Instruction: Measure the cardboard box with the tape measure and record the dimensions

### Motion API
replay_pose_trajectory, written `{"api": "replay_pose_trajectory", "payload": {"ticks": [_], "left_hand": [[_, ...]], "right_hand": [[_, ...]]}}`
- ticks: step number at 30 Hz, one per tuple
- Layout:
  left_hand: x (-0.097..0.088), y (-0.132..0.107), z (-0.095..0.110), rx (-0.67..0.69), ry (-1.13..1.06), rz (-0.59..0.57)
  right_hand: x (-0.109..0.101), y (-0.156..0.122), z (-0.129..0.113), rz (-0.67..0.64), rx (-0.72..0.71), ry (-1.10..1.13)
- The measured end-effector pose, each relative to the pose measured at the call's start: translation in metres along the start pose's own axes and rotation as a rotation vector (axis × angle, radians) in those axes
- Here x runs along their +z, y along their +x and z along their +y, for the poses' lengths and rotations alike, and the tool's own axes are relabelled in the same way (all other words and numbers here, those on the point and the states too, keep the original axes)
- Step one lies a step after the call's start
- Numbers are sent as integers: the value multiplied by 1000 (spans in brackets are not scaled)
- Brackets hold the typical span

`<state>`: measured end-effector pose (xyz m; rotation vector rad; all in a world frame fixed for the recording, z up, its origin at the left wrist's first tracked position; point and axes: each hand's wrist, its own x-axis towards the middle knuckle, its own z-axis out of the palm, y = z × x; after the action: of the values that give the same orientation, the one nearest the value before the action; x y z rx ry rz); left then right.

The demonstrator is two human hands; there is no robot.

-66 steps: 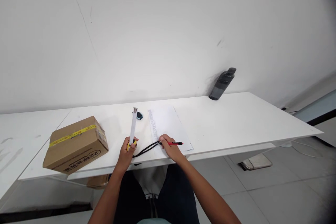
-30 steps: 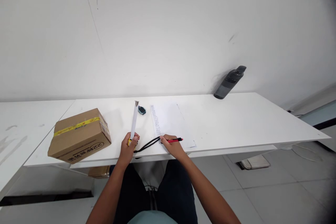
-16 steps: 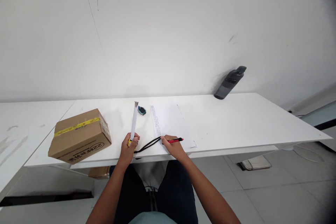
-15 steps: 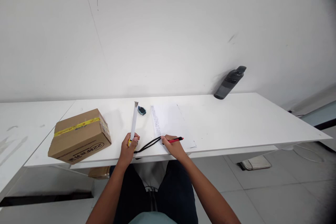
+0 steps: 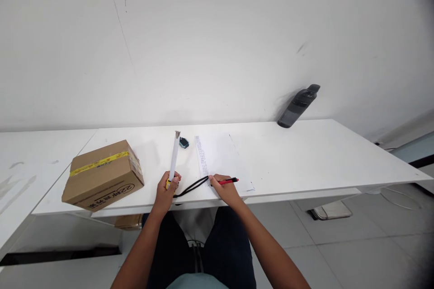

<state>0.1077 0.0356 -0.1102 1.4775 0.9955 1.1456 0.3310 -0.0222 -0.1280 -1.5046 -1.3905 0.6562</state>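
Observation:
My left hand (image 5: 167,192) is closed around a yellow tape measure (image 5: 168,184). Its pale blade (image 5: 174,158) sticks out away from me, with a metal hook at the tip. From the tape measure a black strap (image 5: 191,187) runs to my right hand (image 5: 224,188), whose fingers pinch the strap's end. That same hand grips a red and black pen (image 5: 228,181), which points to the right. Beneath my right hand lies white paper (image 5: 220,153) with dense writing along its left side. The pen's other end is hidden by the fingers.
A taped cardboard box (image 5: 101,174) sits at the left on the white table (image 5: 305,158). Beyond the blade lies a small dark object (image 5: 183,142) that looks like a key fob. A dark bottle (image 5: 297,106) stands at the back right by the wall (image 5: 217,45).

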Motion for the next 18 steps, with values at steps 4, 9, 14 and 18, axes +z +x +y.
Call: {"api": "replay_pose_trajectory", "payload": {"ticks": [4, 9, 14, 18], "left_hand": [[0, 0, -1, -6, 12, 10], [-1, 1, -2, -4, 49, -18], [-3, 1, 0, 15, 124, -58], [2, -1, 2, 51, 245, -89]], "right_hand": [[1, 0, 1, 33, 14, -20], [1, 1, 3, 93, 18, -72], [0, 3, 4, 33, 13, -41], [-1, 3, 4, 56, 22, -41]]}}
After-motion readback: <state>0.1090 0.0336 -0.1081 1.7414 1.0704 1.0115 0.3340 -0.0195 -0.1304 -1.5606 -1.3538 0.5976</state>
